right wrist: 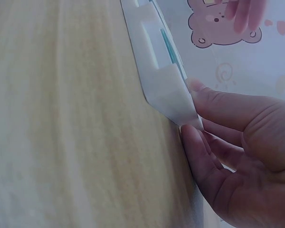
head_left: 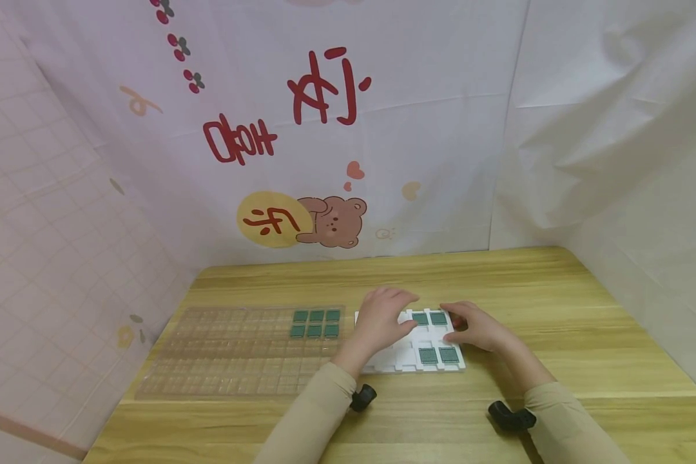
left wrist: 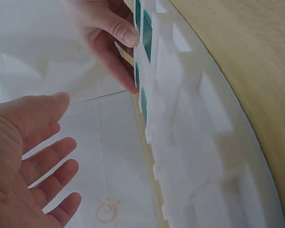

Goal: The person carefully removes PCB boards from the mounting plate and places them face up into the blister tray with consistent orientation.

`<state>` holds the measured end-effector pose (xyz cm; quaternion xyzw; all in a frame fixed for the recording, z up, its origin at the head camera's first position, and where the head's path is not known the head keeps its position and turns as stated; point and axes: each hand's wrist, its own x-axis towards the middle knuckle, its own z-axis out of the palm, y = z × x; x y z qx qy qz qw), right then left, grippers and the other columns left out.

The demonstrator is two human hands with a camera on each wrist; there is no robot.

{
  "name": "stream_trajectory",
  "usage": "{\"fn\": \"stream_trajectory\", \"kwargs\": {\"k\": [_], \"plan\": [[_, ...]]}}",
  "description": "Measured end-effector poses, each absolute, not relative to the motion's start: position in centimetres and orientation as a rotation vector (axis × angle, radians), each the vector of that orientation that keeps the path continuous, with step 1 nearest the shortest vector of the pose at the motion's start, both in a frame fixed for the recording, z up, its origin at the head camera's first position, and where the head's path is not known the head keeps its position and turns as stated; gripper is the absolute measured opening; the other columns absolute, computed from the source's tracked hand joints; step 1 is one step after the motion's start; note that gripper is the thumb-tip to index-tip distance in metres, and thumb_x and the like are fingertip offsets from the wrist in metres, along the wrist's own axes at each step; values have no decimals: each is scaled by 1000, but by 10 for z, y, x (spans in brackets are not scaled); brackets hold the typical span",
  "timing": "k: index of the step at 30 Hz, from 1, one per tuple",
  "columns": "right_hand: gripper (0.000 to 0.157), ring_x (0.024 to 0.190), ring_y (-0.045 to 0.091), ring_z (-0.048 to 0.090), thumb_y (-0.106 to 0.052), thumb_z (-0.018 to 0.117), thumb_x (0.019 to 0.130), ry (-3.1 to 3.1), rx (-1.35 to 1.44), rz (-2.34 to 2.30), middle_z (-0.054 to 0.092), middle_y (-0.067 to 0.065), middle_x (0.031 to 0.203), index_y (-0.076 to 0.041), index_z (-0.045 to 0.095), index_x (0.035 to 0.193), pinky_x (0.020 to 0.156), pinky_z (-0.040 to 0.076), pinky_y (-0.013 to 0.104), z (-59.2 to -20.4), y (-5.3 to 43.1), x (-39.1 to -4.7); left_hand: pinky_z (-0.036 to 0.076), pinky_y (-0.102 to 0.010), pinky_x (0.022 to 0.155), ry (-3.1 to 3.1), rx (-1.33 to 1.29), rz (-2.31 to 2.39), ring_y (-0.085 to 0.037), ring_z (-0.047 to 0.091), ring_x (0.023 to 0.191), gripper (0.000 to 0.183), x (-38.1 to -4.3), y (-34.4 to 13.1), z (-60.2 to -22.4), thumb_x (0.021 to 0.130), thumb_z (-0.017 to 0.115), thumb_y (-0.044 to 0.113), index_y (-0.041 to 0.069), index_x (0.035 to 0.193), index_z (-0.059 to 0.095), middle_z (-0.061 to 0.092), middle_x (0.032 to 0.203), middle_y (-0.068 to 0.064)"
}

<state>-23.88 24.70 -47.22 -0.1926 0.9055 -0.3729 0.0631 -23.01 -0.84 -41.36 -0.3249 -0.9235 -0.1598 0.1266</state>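
Note:
A white plastic tray (head_left: pixel 394 357) with moulded pockets lies on the table, several green square chips (head_left: pixel 428 356) seated in its right part. Above the tray's left half hovers my left hand (head_left: pixel 379 322), fingers loosely spread and holding nothing; the left wrist view shows this hand (left wrist: pixel 28 156) apart from the tray. My right hand (head_left: pixel 481 327) is at the tray's right end. Seen from the right wrist, this hand (right wrist: pixel 247 142) pinches the tray's corner (right wrist: pixel 175 97), thumb along the upper side and fingers at the edge below. Part of the tray is hidden behind my left hand.
Left of the white tray lies a clear plastic tray (head_left: pixel 232 351) with rows of small compartments. Several green chips (head_left: pixel 315 330) sit in its upper right corner. Both rest on a wooden table (head_left: pixel 417 419), with printed white cloth (head_left: pixel 429 129) hanging behind.

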Motion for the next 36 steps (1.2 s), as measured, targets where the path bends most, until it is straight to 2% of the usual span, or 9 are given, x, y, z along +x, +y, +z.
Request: {"fn": "stream_trajectory", "kwargs": {"k": [21, 36], "plan": [[70, 101, 29, 56, -17, 80, 83, 2740, -616, -1132, 51, 26, 128, 11, 47, 139, 89, 47, 43, -473, 248, -240, 42, -37, 98, -2888, -795, -390, -19, 55, 118, 47, -247, 21, -426, 82, 79, 37, 20, 125, 69, 66, 124, 3], [70, 100, 27, 56, -16, 81, 83, 2737, -599, -1133, 52, 26, 127, 10, 48, 139, 88, 48, 42, -474, 249, -241, 44, -33, 90, -2992, -698, -270, -16, 54, 107, 42, -251, 40, -433, 81, 81, 36, 24, 120, 71, 66, 119, 5]]}}
